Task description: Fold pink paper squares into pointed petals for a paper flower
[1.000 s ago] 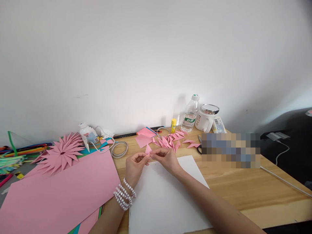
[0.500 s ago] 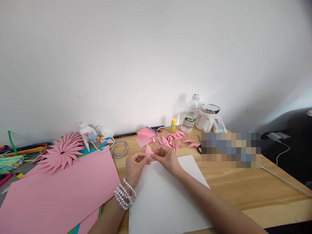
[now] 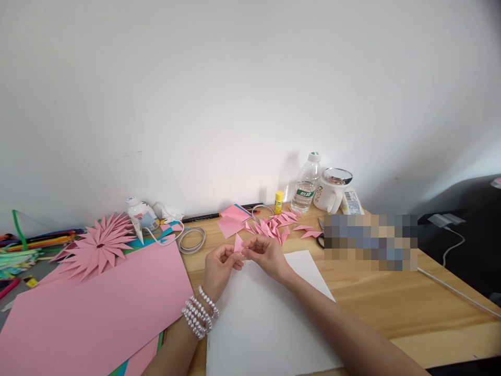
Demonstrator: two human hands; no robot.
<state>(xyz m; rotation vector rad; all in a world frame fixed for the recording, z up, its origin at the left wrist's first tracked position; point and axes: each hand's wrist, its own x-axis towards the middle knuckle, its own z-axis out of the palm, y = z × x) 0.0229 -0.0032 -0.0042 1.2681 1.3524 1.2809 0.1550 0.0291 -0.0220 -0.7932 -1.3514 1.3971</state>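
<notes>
We pinch the small pink paper piece (image 3: 238, 243) between our left hand (image 3: 219, 265) and right hand (image 3: 263, 253), both clamped on it above the white sheet (image 3: 270, 313) on the bench (image 3: 391, 308), its tip now turned a little more upright than before.

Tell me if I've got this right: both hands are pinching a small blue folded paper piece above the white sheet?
Not quite. The head view shows the folded paper piece is pink, not blue. The rest holds: the left hand and right hand both pinch it above the white sheet.
</notes>
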